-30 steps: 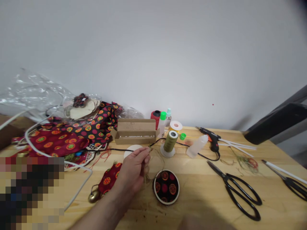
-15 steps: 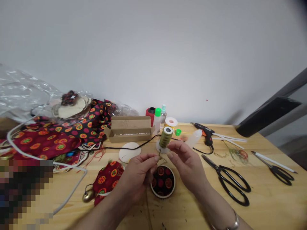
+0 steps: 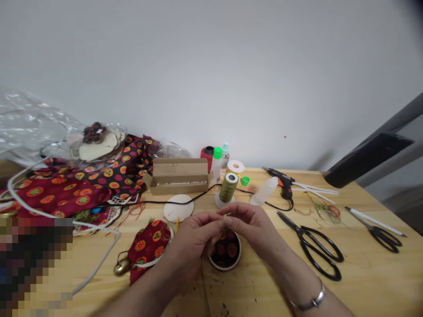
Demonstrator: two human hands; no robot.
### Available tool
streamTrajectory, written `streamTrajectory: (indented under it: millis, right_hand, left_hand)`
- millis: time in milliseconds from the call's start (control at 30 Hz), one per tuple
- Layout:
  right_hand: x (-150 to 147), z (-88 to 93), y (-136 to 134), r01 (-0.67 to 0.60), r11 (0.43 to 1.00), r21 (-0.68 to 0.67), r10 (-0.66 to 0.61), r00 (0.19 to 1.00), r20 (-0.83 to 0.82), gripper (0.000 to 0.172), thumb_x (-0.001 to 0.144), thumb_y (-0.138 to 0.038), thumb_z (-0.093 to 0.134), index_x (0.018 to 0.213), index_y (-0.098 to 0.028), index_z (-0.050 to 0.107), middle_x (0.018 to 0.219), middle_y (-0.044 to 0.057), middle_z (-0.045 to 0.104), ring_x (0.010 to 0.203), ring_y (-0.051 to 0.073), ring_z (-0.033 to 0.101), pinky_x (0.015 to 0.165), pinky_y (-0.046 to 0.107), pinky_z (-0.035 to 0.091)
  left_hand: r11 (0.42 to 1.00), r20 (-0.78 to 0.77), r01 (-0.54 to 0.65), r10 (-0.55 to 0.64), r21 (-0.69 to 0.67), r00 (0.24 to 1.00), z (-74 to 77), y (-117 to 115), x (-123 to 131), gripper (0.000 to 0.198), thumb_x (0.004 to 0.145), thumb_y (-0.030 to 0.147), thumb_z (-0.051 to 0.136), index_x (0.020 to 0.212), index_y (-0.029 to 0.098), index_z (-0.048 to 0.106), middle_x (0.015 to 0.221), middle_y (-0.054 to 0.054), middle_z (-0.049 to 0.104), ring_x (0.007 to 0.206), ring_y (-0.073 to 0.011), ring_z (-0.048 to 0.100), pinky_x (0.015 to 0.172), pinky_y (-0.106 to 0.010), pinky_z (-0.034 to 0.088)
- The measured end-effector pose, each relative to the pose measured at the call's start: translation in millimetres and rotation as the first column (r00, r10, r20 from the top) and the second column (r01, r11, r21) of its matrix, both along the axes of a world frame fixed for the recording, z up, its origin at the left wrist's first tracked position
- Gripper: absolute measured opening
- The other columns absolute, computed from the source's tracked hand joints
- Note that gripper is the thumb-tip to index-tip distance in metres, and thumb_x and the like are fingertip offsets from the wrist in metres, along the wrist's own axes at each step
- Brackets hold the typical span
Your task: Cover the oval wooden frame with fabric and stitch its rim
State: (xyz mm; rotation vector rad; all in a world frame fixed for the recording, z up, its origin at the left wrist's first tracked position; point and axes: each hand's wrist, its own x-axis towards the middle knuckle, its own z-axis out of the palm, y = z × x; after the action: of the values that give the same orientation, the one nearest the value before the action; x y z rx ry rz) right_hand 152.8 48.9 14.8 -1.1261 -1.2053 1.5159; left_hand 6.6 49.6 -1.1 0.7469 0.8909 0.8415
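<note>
My left hand (image 3: 198, 235) and my right hand (image 3: 249, 229) meet fingertip to fingertip, both pinched. Between them is olive thread, mostly hidden by the fingers; a faint strand (image 3: 205, 288) trails down toward the table's front edge. Directly below lies a round fabric-covered disc (image 3: 229, 253) with a white rim and dark patterned cloth, partly covered by my hands. Just beyond my fingertips stands an olive thread spool (image 3: 228, 188) on a white base. Left of my left hand is a patterned red cloth piece (image 3: 150, 237) with a brass bell (image 3: 122, 266).
Behind stand an open cardboard box (image 3: 180, 182) and a green-capped bottle (image 3: 217, 163). To the right lie a white squeeze bottle (image 3: 266, 190), a glue gun (image 3: 280, 178), large black scissors (image 3: 310, 246) and smaller scissors (image 3: 380, 233). Patterned fabric (image 3: 66, 189) and a white cable (image 3: 102, 262) fill the left.
My right hand has moved left and down, closing the gap to my left hand. The thread visible between my fingers before is now mostly covered.
</note>
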Motion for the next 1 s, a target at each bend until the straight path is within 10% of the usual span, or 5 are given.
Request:
streamTrajectory:
  millis: [1000]
  right_hand:
    - [3,2.1,2,0.059,0.998,-0.016,-0.059,0.998,-0.033,0.018,0.068,-0.025,0.066,0.059,-0.015,0.053,0.064,-0.003,0.049,0.045,0.004,0.033,0.041,0.019,0.025]
  left_hand:
    - [0.997,-0.077,0.080,-0.079,0.008,0.994,2.4,0,-2,0.023,0.065,0.036,0.070,0.072,0.014,0.069,0.045,0.007,0.043,0.040,-0.0050,0.034,0.043,-0.020,0.023]
